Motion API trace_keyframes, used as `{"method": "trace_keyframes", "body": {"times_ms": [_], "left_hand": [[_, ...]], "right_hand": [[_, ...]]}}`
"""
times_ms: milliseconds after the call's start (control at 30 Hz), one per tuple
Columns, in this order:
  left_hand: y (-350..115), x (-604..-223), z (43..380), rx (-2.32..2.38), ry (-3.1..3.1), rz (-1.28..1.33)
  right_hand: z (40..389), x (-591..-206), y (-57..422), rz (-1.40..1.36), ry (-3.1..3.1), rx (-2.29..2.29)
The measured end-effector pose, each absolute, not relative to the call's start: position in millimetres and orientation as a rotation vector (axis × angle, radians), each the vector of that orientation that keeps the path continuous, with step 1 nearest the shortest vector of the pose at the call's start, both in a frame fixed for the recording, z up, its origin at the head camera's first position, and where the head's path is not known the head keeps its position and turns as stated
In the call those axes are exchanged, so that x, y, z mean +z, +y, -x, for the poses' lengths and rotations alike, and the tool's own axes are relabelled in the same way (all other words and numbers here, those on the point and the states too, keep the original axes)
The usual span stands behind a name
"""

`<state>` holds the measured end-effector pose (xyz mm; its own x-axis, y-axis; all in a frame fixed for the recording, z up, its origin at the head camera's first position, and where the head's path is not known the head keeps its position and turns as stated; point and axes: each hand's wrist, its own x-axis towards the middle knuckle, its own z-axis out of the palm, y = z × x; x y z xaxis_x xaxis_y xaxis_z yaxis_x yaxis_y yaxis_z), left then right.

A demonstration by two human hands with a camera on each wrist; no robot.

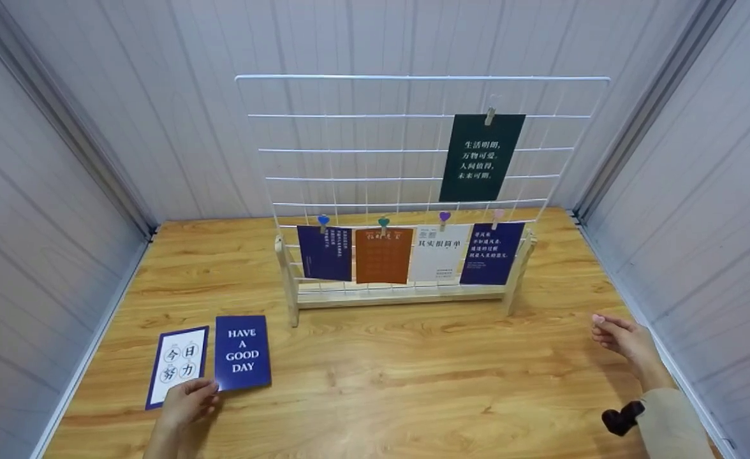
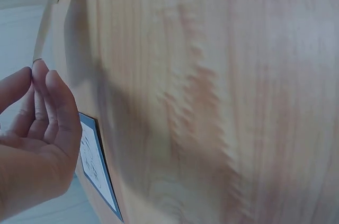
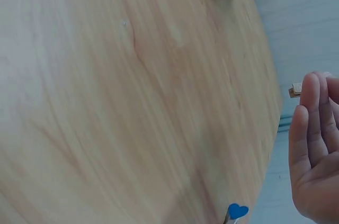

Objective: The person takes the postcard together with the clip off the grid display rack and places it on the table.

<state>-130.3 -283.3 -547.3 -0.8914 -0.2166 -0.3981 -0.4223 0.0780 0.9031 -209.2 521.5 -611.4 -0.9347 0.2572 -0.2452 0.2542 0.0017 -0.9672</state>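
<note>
Pinching, with the left hand (image 1: 187, 405), between thumb and fingers, the HAVE A GOOD DAY card (image 1: 242, 341) at its lower left corner. In the head view, facing upward with white letters on dark blue, to the front left of the rack (image 1: 400, 299). In the left wrist view, turned almost edge-on at the fingertips. Cannot tell with certainty about any contact of this card with the table (image 1: 381, 382).

Just beside, on the left side: the blue-bordered card (image 1: 178, 347), flat on the table, a little tilted, with 4 circled characters, partly covered by the left hand.

Pinching, with the right hand (image 1: 627, 347), near the right edge of the table and well apart from the rack, a small clip (image 3: 295, 90). In the right wrist view, only a wooden end visible, the remaining part hidden by fingertips pressed together. At the lower edge of the same view, also a blue heart clip (image 3: 238, 211).

On the rack, in its white wire grid (image 1: 426, 78), 5 cards in total. In the lower row, 4 of them, from left to right: left dark blue card (image 1: 323, 258) under a blue clip (image 1: 323, 220), orange card (image 1: 383, 261) under a green clip (image 1: 384, 222), white card (image 1: 437, 258) under a purple clip (image 1: 444, 217), right dark blue card (image 1: 491, 261) under a pink clip (image 1: 497, 215). Higher, toward the right: 1 dark green card (image 1: 482, 131) under a pale clip (image 1: 490, 116).
</note>
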Motion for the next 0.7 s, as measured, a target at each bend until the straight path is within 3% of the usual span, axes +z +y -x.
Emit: {"method": "trace_keyframes", "body": {"times_ms": [333,700], "left_hand": [[-290,-550,122,1.986,2.089,0.732],[-297,-557,120,1.867,2.178,0.741]], "right_hand": [[195,-604,526,0.631,-2.37,2.066],[153,-544,479,0.595,-2.636,1.78]]}}
